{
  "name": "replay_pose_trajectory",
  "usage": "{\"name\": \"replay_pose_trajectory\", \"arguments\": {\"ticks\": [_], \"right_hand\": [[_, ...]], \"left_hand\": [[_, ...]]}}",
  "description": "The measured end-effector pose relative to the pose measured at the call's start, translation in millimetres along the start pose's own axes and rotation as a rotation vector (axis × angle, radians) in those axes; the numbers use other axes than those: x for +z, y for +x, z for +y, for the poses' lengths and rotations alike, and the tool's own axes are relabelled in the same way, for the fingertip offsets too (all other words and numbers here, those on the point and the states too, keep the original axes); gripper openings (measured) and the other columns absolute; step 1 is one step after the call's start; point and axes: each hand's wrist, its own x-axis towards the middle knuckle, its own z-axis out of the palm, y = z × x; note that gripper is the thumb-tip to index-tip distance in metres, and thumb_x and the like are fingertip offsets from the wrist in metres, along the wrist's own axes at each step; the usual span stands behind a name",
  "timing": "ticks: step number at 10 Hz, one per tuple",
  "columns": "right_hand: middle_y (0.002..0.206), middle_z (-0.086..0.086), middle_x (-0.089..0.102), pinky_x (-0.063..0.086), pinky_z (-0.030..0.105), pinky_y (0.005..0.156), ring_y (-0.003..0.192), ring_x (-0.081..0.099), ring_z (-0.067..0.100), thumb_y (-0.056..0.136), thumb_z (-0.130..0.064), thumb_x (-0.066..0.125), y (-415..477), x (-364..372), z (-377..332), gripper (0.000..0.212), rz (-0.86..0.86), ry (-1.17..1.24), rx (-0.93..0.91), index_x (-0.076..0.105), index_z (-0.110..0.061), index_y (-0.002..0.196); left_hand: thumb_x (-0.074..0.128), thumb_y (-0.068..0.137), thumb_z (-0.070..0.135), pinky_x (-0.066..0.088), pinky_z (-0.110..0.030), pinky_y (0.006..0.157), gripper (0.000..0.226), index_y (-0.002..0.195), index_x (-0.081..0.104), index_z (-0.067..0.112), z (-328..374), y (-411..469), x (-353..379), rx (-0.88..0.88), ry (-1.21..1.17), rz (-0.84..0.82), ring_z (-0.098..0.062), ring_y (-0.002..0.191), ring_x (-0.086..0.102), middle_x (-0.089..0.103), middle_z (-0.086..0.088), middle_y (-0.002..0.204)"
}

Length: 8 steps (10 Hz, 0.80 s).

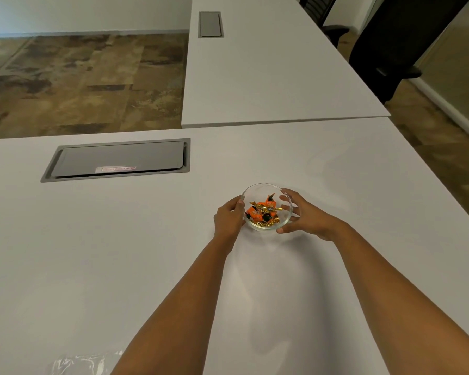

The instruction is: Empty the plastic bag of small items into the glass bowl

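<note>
Now both arms reach out over a white table [119, 253]. The left hand [228, 219] and right hand [303, 215] cup a small glass bowl [267, 227] from either side, fingers curved against its wall and rim, probably to steady or shift it. Inside lies a heap of wrapped sweets [263, 211] in orange and gold. A clear plastic bag [79, 364] lies flat and seemingly empty at the table's near edge, well apart from the bowl, so the emptying looks done. A grey cable hatch [119, 159] sits beyond, to the left.
</note>
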Motion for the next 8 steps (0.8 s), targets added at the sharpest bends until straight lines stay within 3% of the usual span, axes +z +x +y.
{"name": "replay_pose_trajectory", "arguments": {"ticks": [3,6,8], "right_hand": [[0.157,0.005,0.021,0.037,0.043,0.107,0.140,0.031,0.030,0.071,0.003,0.076,-9.3,13.0,-0.5,0.106,0.117,0.019,-0.006,0.010,-0.028,0.148],[0.155,0.008,0.025,0.035,0.045,0.112,0.140,0.031,0.029,0.076,0.005,0.070,-27.2,47.7,1.4,0.094,0.355,0.070,-0.052,0.016,-0.021,0.147],[0.151,0.011,0.028,0.034,0.042,0.111,0.138,0.032,0.028,0.082,-0.002,0.066,-45.0,63.0,-4.7,0.080,0.483,-0.008,-0.050,0.021,-0.019,0.145]], "left_hand": [[0.038,0.099,0.028,0.046,-0.044,0.105,0.040,0.135,0.050,0.014,-3.2,-9.5,-3.6,0.095,0.135,-0.005,-0.028,0.126,0.052,0.055,-0.009,0.139],[0.040,0.098,0.028,0.047,-0.044,0.104,0.038,0.130,0.055,0.014,2.2,-30.7,-19.4,0.125,0.170,-0.039,-0.027,0.121,0.054,0.059,-0.011,0.134],[0.038,0.099,0.027,0.039,-0.033,0.106,0.039,0.134,0.051,0.014,7.3,-48.4,-39.0,0.185,0.297,0.016,-0.023,0.129,0.049,0.053,-0.007,0.140]]}}
